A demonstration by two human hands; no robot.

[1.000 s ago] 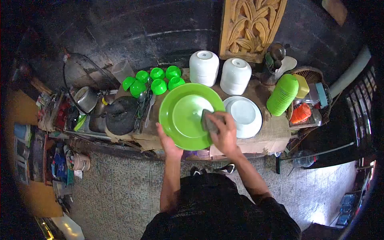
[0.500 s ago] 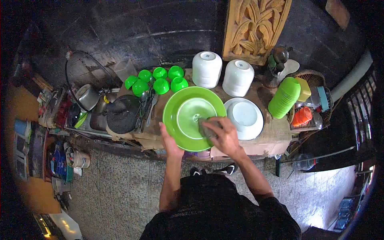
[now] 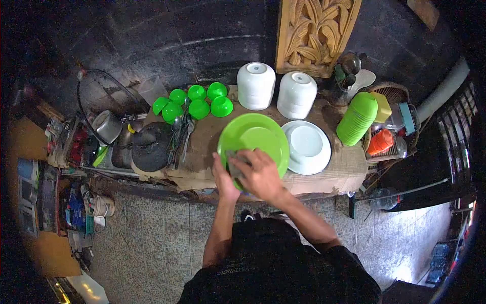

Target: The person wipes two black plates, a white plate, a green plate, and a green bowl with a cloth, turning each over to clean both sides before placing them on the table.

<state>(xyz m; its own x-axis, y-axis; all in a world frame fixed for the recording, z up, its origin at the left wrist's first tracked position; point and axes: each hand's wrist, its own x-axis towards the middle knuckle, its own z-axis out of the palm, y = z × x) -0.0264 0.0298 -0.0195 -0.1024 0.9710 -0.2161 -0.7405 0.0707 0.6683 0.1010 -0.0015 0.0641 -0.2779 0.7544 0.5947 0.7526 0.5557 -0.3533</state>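
Observation:
A green plate is held over the counter's front edge. My left hand grips its lower left rim, the thumb showing and the other fingers hidden under it. My right hand, slightly blurred, presses a grey cloth against the plate's lower left part, fingers closed on it. Close by on the right lies a stack of white plates, bottoms up. Behind the green plate stand two stacks of upturned white bowls. Several small green bowls sit to the left.
Spoons and forks lie beside a dark round lid or pan on the left. A stack of green cups and a basket holding an orange item are on the right. A carved wooden panel leans behind.
The ringed underside with its mark was visible before; now the plate shows a plainer face and has shifted slightly right. My right hand and the cloth moved left across it.

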